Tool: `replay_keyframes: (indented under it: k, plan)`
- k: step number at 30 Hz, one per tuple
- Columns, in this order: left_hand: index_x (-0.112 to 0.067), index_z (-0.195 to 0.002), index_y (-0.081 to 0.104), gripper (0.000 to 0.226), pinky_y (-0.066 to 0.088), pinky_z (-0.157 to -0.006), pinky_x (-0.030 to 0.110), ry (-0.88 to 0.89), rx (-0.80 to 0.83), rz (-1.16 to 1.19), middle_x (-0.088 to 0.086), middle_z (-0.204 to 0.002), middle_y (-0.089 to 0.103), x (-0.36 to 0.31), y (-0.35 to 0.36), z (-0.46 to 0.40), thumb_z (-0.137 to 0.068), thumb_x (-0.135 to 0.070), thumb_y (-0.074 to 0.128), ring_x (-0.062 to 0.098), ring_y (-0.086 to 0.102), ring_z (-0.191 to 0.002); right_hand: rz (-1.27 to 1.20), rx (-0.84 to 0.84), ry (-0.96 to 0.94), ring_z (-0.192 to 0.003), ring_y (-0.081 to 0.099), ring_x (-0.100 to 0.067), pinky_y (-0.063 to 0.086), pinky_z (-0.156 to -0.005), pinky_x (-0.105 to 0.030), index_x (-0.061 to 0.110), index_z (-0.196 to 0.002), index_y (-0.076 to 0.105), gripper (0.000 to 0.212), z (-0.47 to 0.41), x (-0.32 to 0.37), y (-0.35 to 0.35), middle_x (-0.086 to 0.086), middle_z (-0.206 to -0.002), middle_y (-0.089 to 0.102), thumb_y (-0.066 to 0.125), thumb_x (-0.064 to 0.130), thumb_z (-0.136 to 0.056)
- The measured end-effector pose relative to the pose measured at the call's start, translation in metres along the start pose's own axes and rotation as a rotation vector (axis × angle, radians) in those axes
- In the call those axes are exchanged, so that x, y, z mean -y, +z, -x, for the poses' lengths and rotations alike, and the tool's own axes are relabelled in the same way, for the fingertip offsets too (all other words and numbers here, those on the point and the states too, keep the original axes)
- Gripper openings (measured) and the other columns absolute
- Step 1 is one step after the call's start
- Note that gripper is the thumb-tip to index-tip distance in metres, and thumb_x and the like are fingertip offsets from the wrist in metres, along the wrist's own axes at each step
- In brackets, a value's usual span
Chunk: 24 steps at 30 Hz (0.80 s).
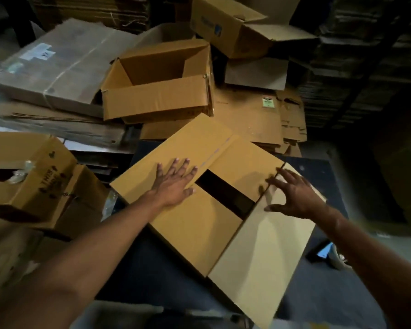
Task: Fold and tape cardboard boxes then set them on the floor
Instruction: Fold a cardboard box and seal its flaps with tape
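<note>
Cardboard fills the frame. At the centre, the box (pixel 199 217) you are folding lies with two inner flaps down and a dark gap between them. Your left hand (pixel 175 184) presses flat on it, fingers straight and spread, likely to pin the flap. Your right hand (pixel 292 193), fingers wide and slightly bent, touches the outer flap (pixel 266 245) at its hinge, apparently ready to swing it over. Two open boxes (pixel 157 91) sit at upper centre, one printed carton (pixel 40 179) at left. No tape shows.
</note>
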State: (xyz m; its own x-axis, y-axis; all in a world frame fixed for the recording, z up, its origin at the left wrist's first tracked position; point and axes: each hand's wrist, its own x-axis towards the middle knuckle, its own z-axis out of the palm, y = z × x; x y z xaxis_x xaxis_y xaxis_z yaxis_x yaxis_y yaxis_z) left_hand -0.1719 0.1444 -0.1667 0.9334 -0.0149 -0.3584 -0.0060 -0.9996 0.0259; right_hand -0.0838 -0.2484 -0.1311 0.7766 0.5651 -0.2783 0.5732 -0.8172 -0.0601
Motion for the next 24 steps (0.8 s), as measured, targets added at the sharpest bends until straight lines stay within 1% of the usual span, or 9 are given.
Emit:
replay_keyframes:
  k: [4,6,9,12,14,16,18,20,24]
  plan:
    - [-0.030,-0.165,-0.010,0.078,0.000,-0.120,0.070,-0.113,-0.071,0.027,0.011,-0.171,-0.019,-0.030,0.003,0.005,-0.106,-0.062,0.030,0.036,-0.016,-0.158,0.245,-0.001,-0.348,-0.157,0.002,-0.035,0.013,-0.121,-0.065,0.044,-0.159,0.022,0.105,0.032,0.028,0.021,-0.010,-0.172,0.000,0.046,0.093,-0.070]
    - [-0.023,-0.165,-0.007,0.082,0.000,-0.120,0.069,-0.187,-0.131,0.064,0.022,-0.170,-0.017,-0.053,0.010,0.012,-0.105,-0.064,0.031,0.041,-0.011,-0.157,0.217,0.005,-0.341,-0.157,-0.002,-0.036,0.008,-0.121,-0.068,0.047,-0.159,0.020,0.105,0.050,0.030,0.039,-0.010,-0.172,-0.003,0.045,0.095,-0.070]
    - [-0.016,-0.165,0.000,0.093,0.001,-0.119,0.071,-0.249,-0.193,0.156,0.026,-0.169,-0.004,-0.088,0.017,0.022,-0.099,-0.076,0.026,0.044,-0.002,-0.155,-0.107,-0.047,0.118,-0.157,-0.005,-0.036,0.010,-0.122,-0.066,0.046,-0.160,0.013,0.107,0.075,0.023,0.050,-0.006,-0.172,-0.008,0.051,0.094,-0.073]
    - [-0.017,-0.165,-0.006,0.108,-0.007,-0.118,0.070,-0.287,-0.166,0.224,0.025,-0.170,-0.009,-0.110,0.019,0.023,-0.087,-0.091,0.010,0.042,-0.014,-0.157,-0.780,-0.203,0.690,-0.153,0.021,-0.037,0.026,-0.121,-0.058,0.033,-0.162,0.018,0.101,0.093,0.029,0.066,-0.013,-0.170,0.015,0.057,0.081,-0.082]
    - [-0.016,-0.165,-0.007,0.114,-0.010,-0.118,0.069,-0.308,-0.135,0.252,0.023,-0.170,-0.012,-0.114,0.020,0.021,-0.082,-0.095,0.005,0.040,-0.018,-0.156,-1.266,-0.239,0.878,-0.139,0.046,-0.035,0.047,-0.105,-0.061,0.030,-0.160,0.024,0.106,0.102,0.034,0.075,-0.009,-0.162,0.036,0.055,0.087,-0.077]
    - [-0.017,-0.165,-0.008,0.117,-0.011,-0.120,0.068,-0.320,-0.113,0.262,0.020,-0.170,-0.015,-0.111,0.020,0.020,-0.079,-0.096,0.001,0.038,-0.020,-0.156,-1.527,-0.304,0.959,-0.118,0.060,-0.030,0.060,-0.078,-0.051,0.029,-0.151,0.038,0.104,0.111,0.034,0.074,-0.006,-0.144,0.052,0.053,0.093,-0.071]
    - [-0.020,-0.165,-0.007,0.117,-0.007,-0.121,0.068,-0.313,-0.104,0.282,0.018,-0.171,-0.013,-0.108,0.018,0.019,-0.078,-0.097,-0.001,0.036,-0.018,-0.157,-1.709,-0.484,0.993,-0.087,0.061,-0.020,0.053,-0.059,-0.033,0.022,-0.128,0.055,0.084,0.127,0.029,0.058,-0.007,-0.111,0.060,0.049,0.089,-0.079]
    - [-0.023,-0.166,-0.004,0.116,-0.002,-0.122,0.068,-0.303,-0.092,0.306,0.016,-0.172,-0.010,-0.106,0.011,0.020,-0.077,-0.097,-0.001,0.035,-0.014,-0.158,-1.872,-0.621,0.965,-0.075,0.061,-0.019,0.048,-0.064,-0.032,0.020,-0.115,0.061,0.062,0.148,0.025,0.032,-0.007,-0.094,0.068,0.042,0.076,-0.094]
    - [-0.026,-0.164,0.019,0.114,0.009,-0.121,0.068,-0.271,-0.018,0.324,0.016,-0.173,0.001,-0.097,-0.006,0.019,-0.077,-0.098,0.004,0.035,-0.001,-0.159,-1.888,-0.514,0.553,-0.116,0.069,-0.021,0.052,-0.091,-0.044,0.017,-0.137,0.060,0.071,0.173,0.037,-0.017,-0.001,-0.127,0.072,0.025,0.068,-0.103]
